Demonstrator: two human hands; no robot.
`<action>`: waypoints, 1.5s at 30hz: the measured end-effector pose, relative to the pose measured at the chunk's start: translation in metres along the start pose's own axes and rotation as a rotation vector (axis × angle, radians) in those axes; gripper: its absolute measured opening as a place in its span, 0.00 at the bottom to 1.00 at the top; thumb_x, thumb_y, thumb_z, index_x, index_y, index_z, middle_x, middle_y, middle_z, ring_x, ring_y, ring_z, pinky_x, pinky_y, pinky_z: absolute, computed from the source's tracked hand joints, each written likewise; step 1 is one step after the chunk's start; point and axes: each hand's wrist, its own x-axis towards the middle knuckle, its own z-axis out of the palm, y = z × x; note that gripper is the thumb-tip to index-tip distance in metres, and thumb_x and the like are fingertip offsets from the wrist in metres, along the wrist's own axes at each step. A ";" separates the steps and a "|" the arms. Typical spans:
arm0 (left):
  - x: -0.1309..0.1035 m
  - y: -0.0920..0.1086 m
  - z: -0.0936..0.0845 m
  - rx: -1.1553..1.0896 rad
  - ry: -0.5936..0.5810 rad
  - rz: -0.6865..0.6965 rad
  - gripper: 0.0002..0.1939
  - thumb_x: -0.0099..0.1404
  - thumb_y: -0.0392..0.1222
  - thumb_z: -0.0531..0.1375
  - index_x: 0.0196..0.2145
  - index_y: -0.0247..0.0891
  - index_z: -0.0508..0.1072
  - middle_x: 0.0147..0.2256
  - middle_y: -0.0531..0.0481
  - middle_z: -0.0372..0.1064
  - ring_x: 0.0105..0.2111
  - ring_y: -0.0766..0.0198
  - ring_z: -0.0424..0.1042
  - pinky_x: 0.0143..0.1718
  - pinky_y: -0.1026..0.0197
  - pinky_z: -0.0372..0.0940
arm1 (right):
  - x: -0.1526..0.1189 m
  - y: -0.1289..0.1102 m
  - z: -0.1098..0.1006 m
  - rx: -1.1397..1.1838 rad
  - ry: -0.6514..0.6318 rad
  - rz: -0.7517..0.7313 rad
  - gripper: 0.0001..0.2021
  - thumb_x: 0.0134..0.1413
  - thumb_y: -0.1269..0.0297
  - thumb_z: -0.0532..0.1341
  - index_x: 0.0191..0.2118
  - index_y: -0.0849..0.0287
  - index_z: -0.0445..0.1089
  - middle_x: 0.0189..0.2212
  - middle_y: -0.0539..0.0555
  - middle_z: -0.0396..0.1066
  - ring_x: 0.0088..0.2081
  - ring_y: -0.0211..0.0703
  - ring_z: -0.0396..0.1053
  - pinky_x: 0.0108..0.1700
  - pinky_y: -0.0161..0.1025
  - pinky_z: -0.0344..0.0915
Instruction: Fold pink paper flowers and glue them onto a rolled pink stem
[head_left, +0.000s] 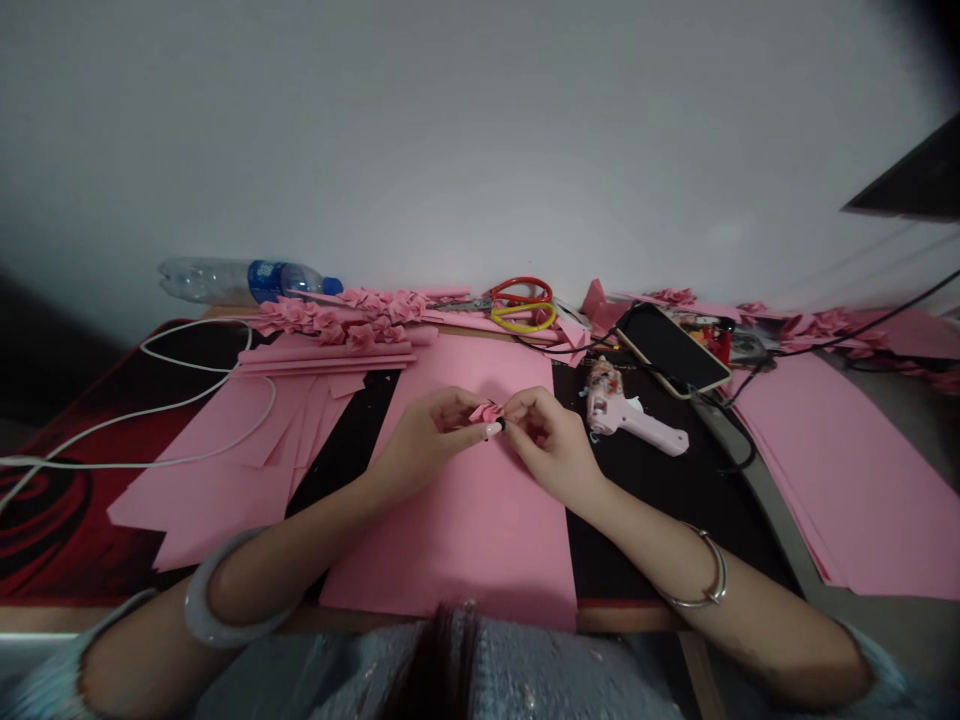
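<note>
Between my two hands, above the middle of the table, is a small pink paper flower (486, 412). My left hand (435, 435) pinches it from the left with thumb and fingers. From the right, my right hand (551, 435) has its thumb and forefinger closed on the flower's edge, where the two hands' fingertips nearly meet. The fingers cover part of the flower. Under both hands lies a large pink paper sheet (465, 540), flat on the dark mat.
A pink glue gun (637, 420) and a phone (675, 348) lie to the right, with black cables. Scissors (523, 304), paper flowers (360, 318) and a plastic bottle (247, 280) line the wall. Pink paper stacks lie left (217, 470) and right (862, 480); a white cable (150, 463) crosses the left.
</note>
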 end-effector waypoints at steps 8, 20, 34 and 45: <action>-0.003 -0.002 -0.001 0.168 -0.056 0.063 0.12 0.55 0.40 0.65 0.38 0.35 0.75 0.36 0.47 0.74 0.38 0.61 0.71 0.43 0.59 0.65 | -0.001 -0.001 0.001 0.074 0.044 0.094 0.03 0.54 0.67 0.57 0.32 0.57 0.61 0.22 0.46 0.62 0.23 0.34 0.60 0.25 0.32 0.57; 0.000 0.003 -0.005 0.121 0.070 0.022 0.11 0.58 0.45 0.62 0.37 0.37 0.75 0.34 0.50 0.72 0.35 0.64 0.70 0.37 0.63 0.65 | 0.006 -0.011 -0.013 -0.077 0.061 -0.023 0.06 0.53 0.71 0.55 0.38 0.57 0.60 0.27 0.48 0.65 0.25 0.34 0.62 0.27 0.32 0.58; 0.009 -0.003 -0.013 -0.305 0.152 -0.143 0.08 0.55 0.43 0.66 0.33 0.37 0.76 0.34 0.50 0.72 0.36 0.68 0.70 0.46 0.60 0.64 | 0.007 0.012 -0.141 -0.943 -0.264 0.399 0.19 0.45 0.60 0.61 0.45 0.58 0.69 0.36 0.56 0.75 0.30 0.43 0.71 0.27 0.34 0.59; 0.003 0.005 -0.009 0.160 0.167 0.015 0.21 0.53 0.42 0.66 0.46 0.36 0.73 0.40 0.47 0.72 0.35 0.62 0.73 0.36 0.60 0.69 | 0.007 0.021 -0.139 -1.040 -0.344 0.507 0.16 0.42 0.64 0.60 0.41 0.61 0.67 0.31 0.58 0.74 0.28 0.47 0.71 0.26 0.36 0.58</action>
